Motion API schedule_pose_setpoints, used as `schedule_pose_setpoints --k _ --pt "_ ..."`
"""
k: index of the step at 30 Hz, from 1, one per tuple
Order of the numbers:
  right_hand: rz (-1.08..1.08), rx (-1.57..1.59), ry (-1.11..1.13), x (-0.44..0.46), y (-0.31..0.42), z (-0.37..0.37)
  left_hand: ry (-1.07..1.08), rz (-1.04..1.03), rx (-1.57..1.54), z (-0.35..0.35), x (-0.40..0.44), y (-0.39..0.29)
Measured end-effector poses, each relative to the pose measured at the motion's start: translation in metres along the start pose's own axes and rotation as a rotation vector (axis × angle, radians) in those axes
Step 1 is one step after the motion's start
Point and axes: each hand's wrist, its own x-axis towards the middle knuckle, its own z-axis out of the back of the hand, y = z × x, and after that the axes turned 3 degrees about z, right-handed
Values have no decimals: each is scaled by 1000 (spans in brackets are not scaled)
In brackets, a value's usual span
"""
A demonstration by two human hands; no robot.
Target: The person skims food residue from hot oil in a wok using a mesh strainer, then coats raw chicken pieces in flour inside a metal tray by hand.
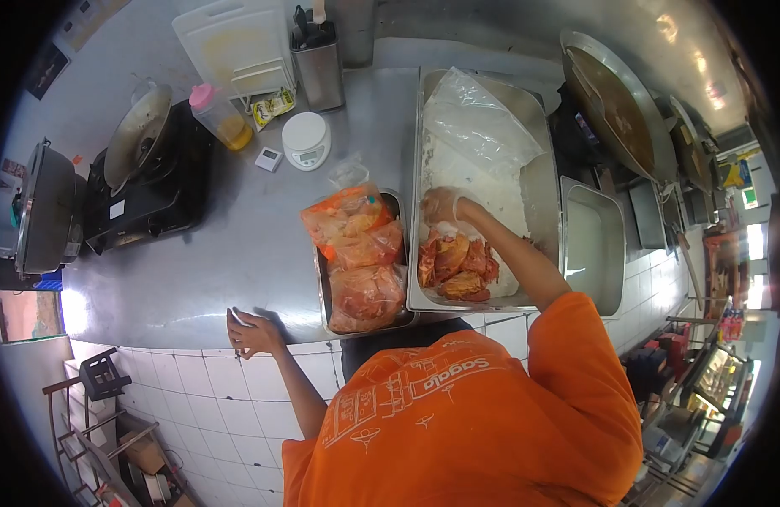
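My right hand (440, 205), which looks covered by clear plastic, is inside a large metal tray (556, 253). Its fingers are curled near the tray's left wall, and what they hold, if anything, is hidden. White flour (500, 190) covers the tray's bottom. Just below that hand lie several orange-red pieces of raw meat (464, 264), with some white powder by them. My left hand (253, 334) rests at the counter's front edge, fingers bent and apart, with nothing clearly in it. Between the hands, a smaller metal tray (324, 296) holds plastic bags of raw meat (364, 296).
A clear plastic bag (483, 118) lies across the flour tray's far end. Behind stand a white kitchen scale (306, 141), a small timer (269, 159), a pink-capped bottle (221, 118) and a knife holder (317, 68). A stove (153, 194) is left; a large pan (614, 110) is right.
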Motion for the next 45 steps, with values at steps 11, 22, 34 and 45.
schedule_pose_setpoints --k 11,22,34,45 --pt "-163 -241 -147 -13 -11 -26 -230 157 -225 -12 2 15" --pt "163 169 -432 -11 -49 -32 -166 125 -185 -5 0 9" --pt "-646 374 -545 32 4 -12 -125 91 -86 -9 3 14" --pt "-449 144 -928 67 -42 -44 -104 166 -62 -14 6 15"
